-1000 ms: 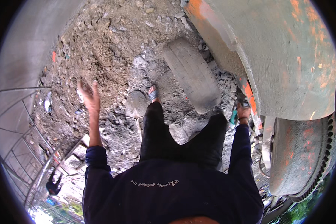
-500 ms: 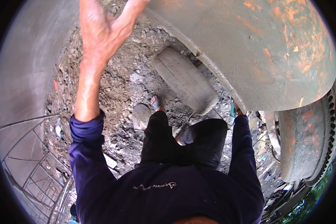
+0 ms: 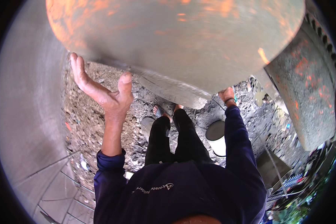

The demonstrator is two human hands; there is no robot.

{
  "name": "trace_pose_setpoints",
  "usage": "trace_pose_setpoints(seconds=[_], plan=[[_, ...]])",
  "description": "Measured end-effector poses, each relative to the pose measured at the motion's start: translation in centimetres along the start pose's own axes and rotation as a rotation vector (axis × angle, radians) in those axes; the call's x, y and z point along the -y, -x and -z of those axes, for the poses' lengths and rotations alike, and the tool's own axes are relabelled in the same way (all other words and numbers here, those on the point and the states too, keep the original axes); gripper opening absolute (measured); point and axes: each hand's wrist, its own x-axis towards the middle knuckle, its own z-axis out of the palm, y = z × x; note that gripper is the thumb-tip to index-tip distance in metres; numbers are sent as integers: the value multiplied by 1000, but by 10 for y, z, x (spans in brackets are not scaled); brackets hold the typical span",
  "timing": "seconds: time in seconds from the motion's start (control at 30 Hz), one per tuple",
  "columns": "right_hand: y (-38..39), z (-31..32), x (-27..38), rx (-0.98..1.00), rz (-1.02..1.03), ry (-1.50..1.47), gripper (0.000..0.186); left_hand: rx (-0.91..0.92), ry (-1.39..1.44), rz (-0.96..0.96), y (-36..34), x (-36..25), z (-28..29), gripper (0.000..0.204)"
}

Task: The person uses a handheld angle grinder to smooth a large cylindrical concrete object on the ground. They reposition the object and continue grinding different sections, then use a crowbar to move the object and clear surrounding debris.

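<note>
A large cement-caked metal drum with orange patches fills the upper view. My left hand is raised at its lower left edge, fingers apart and curved, holding nothing; I cannot tell whether the fingertips touch the metal. My right hand is closed at the drum's lower right edge, with a teal tool mostly hidden behind it. Under the drum a worn tyre lies near my sandalled feet.
A curved grey wall runs along the left, with metal rods low beside it. A toothed roller ring is at the right. A white bucket, a dark board and a shovel blade sit on the rubble ground.
My left hand rose forward and is now at the drum's edge. My view has moved, so the drum fills the top and covers more of the tyre; the bucket has come into sight.
</note>
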Motion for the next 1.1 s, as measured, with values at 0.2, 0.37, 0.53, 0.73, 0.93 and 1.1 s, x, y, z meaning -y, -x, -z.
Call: trace_pose_setpoints(seconds=[0.2, 0.37, 0.53, 0.73, 0.93, 1.1], plan=[[30, 9, 23, 19, -171, -34, 60, 37, -69, -142, -33, -43, -45, 106], [35, 30, 7, 51, -139, -45, 58, 65, -43, -164, -27, -50, -94, 103], [34, 42, -21, 81, -113, -48, 62, -64, 19, -148, -22, -22, -128, 101], [43, 47, -34, 105, -104, -43, 74, -112, -46, -160, -27, 4, -154, 93], [50, 43, -28, 149, -125, -94, 64, -311, 61, -66, -27, 14, -164, 78], [50, 30, -25, 103, -81, -72, 66, -296, 79, -110, -32, 7, -167, 76]])
